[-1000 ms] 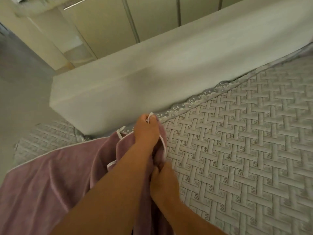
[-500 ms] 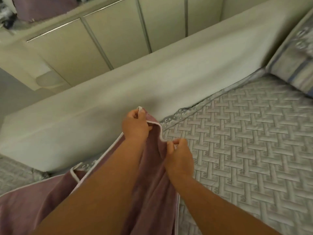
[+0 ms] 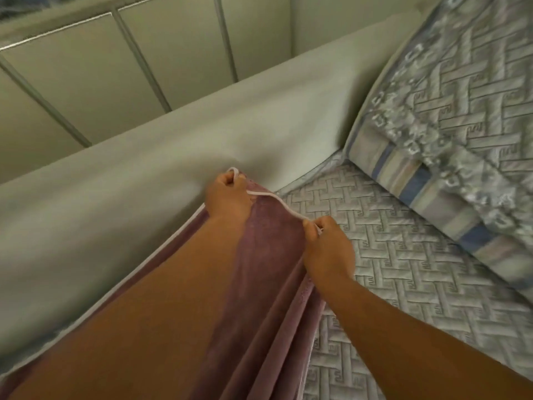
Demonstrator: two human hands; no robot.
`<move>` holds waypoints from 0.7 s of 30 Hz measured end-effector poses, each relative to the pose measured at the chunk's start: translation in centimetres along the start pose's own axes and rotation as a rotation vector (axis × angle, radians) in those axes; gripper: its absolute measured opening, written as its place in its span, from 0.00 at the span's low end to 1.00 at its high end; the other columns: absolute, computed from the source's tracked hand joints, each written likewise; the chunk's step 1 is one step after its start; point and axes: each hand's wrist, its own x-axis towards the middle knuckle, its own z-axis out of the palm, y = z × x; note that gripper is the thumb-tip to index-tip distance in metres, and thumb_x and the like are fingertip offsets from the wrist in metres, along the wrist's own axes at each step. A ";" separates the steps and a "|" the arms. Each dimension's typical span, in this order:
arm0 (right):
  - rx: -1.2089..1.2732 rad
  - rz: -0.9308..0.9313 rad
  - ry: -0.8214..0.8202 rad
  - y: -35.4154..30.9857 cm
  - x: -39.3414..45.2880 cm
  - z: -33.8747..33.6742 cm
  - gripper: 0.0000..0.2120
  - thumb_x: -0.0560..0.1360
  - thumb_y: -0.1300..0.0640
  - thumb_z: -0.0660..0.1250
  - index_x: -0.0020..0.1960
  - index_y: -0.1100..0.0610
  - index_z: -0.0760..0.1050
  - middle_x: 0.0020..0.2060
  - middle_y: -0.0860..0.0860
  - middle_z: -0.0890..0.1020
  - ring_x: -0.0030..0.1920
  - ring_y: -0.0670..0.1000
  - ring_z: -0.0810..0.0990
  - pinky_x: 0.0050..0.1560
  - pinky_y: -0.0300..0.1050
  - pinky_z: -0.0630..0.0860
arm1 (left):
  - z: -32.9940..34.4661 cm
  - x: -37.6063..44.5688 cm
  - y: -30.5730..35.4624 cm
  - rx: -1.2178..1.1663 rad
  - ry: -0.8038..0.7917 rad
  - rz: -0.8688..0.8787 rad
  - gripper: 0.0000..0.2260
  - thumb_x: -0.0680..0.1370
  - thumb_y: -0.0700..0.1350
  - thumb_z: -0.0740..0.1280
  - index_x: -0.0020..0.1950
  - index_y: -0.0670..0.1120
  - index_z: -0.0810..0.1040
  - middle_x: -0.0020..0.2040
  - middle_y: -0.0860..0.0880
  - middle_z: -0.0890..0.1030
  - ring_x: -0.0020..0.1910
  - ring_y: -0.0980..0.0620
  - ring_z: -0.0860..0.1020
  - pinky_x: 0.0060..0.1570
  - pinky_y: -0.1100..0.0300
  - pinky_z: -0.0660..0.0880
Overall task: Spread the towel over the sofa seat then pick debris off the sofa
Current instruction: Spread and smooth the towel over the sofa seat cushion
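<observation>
Both hands' fingers pinch a mauve towel's (image 3: pixel 268 255) white edge over the quilted sofa seat (image 3: pixel 403 269); cushion (image 3: pixel 461 125) at two o'clock.

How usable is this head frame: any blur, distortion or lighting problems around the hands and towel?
Head view: dim, warm, even light with no glare; soft motion blur smears the cushion at right and the sofa backrest; wide-angle bending curves the wall panels. The left hand and right hand, pinching the towel edge, stay readable.
</observation>
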 end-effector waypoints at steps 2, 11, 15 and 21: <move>-0.012 0.032 0.020 1.1 2.4 -1.7 0.12 0.78 0.45 0.55 0.43 0.50 0.70 0.33 0.45 0.76 0.33 0.47 0.73 0.30 0.43 0.64 | 3.3 0.2 0.6 0.014 -0.047 0.016 0.10 0.73 0.52 0.63 0.50 0.52 0.81 0.48 0.47 0.83 0.52 0.44 0.81 0.56 0.45 0.77; -0.046 0.181 0.100 5.8 9.1 -7.4 0.14 0.79 0.46 0.55 0.49 0.54 0.74 0.45 0.54 0.80 0.44 0.56 0.77 0.43 0.48 0.72 | 15.3 -0.3 1.6 0.081 -0.184 0.042 0.10 0.72 0.50 0.62 0.33 0.55 0.79 0.38 0.46 0.81 0.43 0.43 0.81 0.51 0.43 0.79; -0.065 0.234 0.120 7.9 10.7 -7.9 0.17 0.78 0.46 0.54 0.57 0.54 0.75 0.55 0.57 0.80 0.55 0.61 0.78 0.55 0.57 0.75 | 19.4 -0.1 0.8 0.214 -0.198 0.074 0.18 0.73 0.51 0.60 0.52 0.42 0.82 0.50 0.39 0.84 0.51 0.40 0.81 0.55 0.46 0.76; -0.173 0.384 0.238 8.8 12.6 -6.3 0.21 0.80 0.46 0.51 0.63 0.59 0.71 0.59 0.61 0.78 0.57 0.62 0.77 0.55 0.55 0.72 | 23.4 1.7 -0.3 0.395 -0.232 0.125 0.15 0.78 0.45 0.61 0.55 0.37 0.81 0.54 0.35 0.81 0.56 0.37 0.78 0.59 0.46 0.73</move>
